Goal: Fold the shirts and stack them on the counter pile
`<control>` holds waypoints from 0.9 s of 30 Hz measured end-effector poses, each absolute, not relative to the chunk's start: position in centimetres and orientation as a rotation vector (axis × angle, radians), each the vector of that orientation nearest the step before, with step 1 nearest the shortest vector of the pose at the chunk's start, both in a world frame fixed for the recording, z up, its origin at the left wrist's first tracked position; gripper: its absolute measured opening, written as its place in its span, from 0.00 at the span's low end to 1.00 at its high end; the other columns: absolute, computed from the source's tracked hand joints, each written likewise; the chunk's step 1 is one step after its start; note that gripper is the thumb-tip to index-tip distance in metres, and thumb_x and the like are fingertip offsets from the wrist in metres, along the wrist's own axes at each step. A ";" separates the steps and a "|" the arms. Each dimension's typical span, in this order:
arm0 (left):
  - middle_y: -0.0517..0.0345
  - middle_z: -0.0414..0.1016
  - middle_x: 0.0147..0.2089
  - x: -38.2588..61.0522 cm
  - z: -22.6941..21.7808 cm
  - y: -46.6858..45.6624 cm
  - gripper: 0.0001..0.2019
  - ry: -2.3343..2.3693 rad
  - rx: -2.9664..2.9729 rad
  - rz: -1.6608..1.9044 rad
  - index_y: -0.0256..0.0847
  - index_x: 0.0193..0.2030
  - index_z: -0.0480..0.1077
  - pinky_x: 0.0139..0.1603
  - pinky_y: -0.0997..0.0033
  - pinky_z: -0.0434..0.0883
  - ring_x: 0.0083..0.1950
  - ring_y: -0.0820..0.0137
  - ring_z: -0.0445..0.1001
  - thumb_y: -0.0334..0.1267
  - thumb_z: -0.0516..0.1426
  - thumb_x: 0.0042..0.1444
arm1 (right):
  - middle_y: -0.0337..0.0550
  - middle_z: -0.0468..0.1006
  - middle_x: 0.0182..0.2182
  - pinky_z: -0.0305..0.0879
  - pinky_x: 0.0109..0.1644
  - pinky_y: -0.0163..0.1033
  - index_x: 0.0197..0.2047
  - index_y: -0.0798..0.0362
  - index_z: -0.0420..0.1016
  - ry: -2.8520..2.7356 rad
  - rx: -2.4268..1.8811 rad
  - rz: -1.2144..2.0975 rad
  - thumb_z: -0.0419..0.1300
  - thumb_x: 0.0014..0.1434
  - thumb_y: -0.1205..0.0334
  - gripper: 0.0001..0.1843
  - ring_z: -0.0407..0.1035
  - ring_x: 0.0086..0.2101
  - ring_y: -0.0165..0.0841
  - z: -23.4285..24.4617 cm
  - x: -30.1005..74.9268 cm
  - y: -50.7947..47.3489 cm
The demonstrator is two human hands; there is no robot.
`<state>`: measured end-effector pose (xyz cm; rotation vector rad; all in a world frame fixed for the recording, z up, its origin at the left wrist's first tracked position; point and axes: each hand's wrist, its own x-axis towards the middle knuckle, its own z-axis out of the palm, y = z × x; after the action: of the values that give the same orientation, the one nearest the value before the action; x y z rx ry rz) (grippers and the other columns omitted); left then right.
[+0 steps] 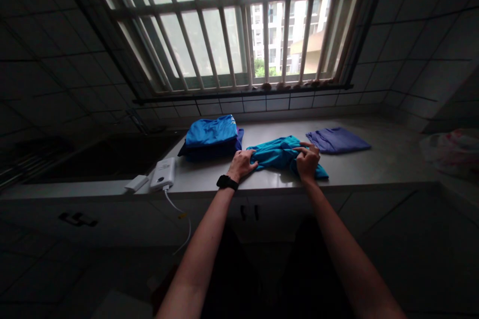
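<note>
Teal garment (279, 155): crumpled on the counter (392, 159), mid-frame, between both hands.
Left hand (241, 164): open, fingers spread, resting on the garment's left end; black watch (227, 182) on the wrist.
Right hand (307, 159): fingers curled, gathering a fold along the garment's upper edge.
Left of the hands: blue folded clothes (211, 132) stacked on navy cloth (209, 151).
Right of the hands: purple folded garment (337, 140), just beside the teal one.
Lower left: white power bank (163, 173) with white cable (178, 208), near small white box (136, 183).
Top of frame: barred window (232, 25).
</note>
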<state>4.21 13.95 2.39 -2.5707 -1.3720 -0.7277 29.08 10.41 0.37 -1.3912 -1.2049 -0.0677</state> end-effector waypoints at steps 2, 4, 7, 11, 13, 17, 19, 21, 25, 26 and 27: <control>0.47 0.79 0.50 4.1 2.3 14.2 0.14 -1.446 -2.492 -0.734 0.40 0.52 0.72 0.54 0.57 0.68 0.51 0.57 0.77 0.36 0.59 0.59 | 0.51 0.76 0.49 0.62 0.58 0.55 0.32 0.49 0.80 -1.332 -1.353 -0.040 0.54 0.58 0.66 0.13 0.67 0.52 0.46 0.3 28.8 10.5; 0.48 0.79 0.47 3.9 2.4 14.3 0.09 -1.488 -2.368 -0.820 0.40 0.49 0.72 0.53 0.58 0.68 0.49 0.58 0.77 0.35 0.57 0.62 | 0.52 0.75 0.52 0.63 0.59 0.55 0.37 0.49 0.80 -1.503 -1.301 0.007 0.61 0.58 0.59 0.07 0.67 0.54 0.47 0.2 28.5 10.7; 0.47 0.78 0.45 3.6 2.7 14.3 0.08 -1.538 -2.209 -0.944 0.39 0.48 0.71 0.52 0.58 0.67 0.48 0.57 0.75 0.37 0.53 0.67 | 0.51 0.75 0.52 0.64 0.59 0.55 0.41 0.49 0.78 -1.666 -1.259 0.058 0.66 0.54 0.56 0.11 0.68 0.54 0.47 0.1 28.3 10.9; 0.44 0.77 0.46 3.4 2.9 14.2 0.12 -1.579 -2.066 -1.029 0.39 0.49 0.70 0.52 0.56 0.65 0.49 0.56 0.73 0.37 0.47 0.70 | 0.52 0.74 0.47 0.64 0.58 0.54 0.38 0.50 0.75 -1.448 -1.289 -0.009 0.58 0.61 0.59 0.06 0.68 0.50 0.44 0.0 28.8 11.3; 0.45 0.77 0.43 3.5 3.0 14.1 0.14 -1.592 -2.026 -1.038 0.40 0.46 0.72 0.52 0.56 0.64 0.47 0.56 0.73 0.38 0.46 0.70 | 0.53 0.72 0.45 0.64 0.57 0.53 0.38 0.50 0.72 -1.206 -1.330 -0.066 0.52 0.63 0.59 0.09 0.68 0.50 0.44 0.0 29.2 11.5; 0.45 0.78 0.43 3.7 3.1 13.8 0.16 -1.551 -2.090 -0.985 0.42 0.42 0.74 0.53 0.54 0.64 0.47 0.56 0.73 0.39 0.46 0.69 | 0.54 0.71 0.42 0.64 0.55 0.52 0.38 0.50 0.70 -0.908 -1.417 -0.076 0.48 0.64 0.57 0.12 0.68 0.46 0.45 -0.1 29.9 11.9; 0.45 0.78 0.46 3.8 3.1 13.7 0.15 -1.489 -2.176 -0.970 0.42 0.40 0.76 0.56 0.52 0.64 0.49 0.56 0.72 0.38 0.47 0.67 | 0.53 0.72 0.39 0.65 0.52 0.52 0.37 0.50 0.69 -0.877 -1.419 -0.059 0.46 0.65 0.57 0.13 0.70 0.43 0.45 -0.3 30.0 12.0; 0.46 0.78 0.47 3.9 3.1 13.6 0.15 -1.432 -2.250 -0.973 0.42 0.38 0.77 0.58 0.50 0.64 0.50 0.56 0.72 0.35 0.48 0.64 | 0.52 0.74 0.36 0.66 0.49 0.50 0.38 0.50 0.69 -0.861 -1.408 -0.043 0.44 0.65 0.59 0.13 0.71 0.41 0.45 -0.4 30.0 12.0; 0.48 0.79 0.48 3.8 3.1 13.5 0.14 -1.387 -2.317 -0.980 0.42 0.34 0.78 0.60 0.48 0.64 0.51 0.56 0.72 0.33 0.50 0.60 | 0.51 0.77 0.35 0.65 0.44 0.47 0.43 0.50 0.68 -0.840 -1.386 -0.018 0.44 0.63 0.63 0.13 0.73 0.39 0.45 -0.5 29.8 12.0; 0.48 0.79 0.47 3.7 3.1 13.5 0.14 -1.385 -2.318 -0.984 0.43 0.33 0.78 0.60 0.48 0.65 0.51 0.56 0.72 0.33 0.50 0.60 | 0.51 0.78 0.36 0.65 0.43 0.46 0.44 0.50 0.68 -0.844 -1.377 -0.014 0.44 0.62 0.64 0.13 0.73 0.39 0.45 -0.5 29.8 11.9; 0.49 0.79 0.47 3.7 3.1 13.5 0.15 -1.386 -2.314 -0.991 0.43 0.32 0.78 0.59 0.48 0.65 0.51 0.56 0.72 0.34 0.50 0.61 | 0.50 0.78 0.36 0.65 0.43 0.46 0.46 0.50 0.67 -0.847 -1.371 -0.009 0.45 0.62 0.64 0.14 0.73 0.38 0.44 -0.4 29.7 11.8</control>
<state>3.69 13.53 3.10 -2.3139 -1.3857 -0.9914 29.71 11.83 -0.40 -1.3708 -0.8472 -0.0091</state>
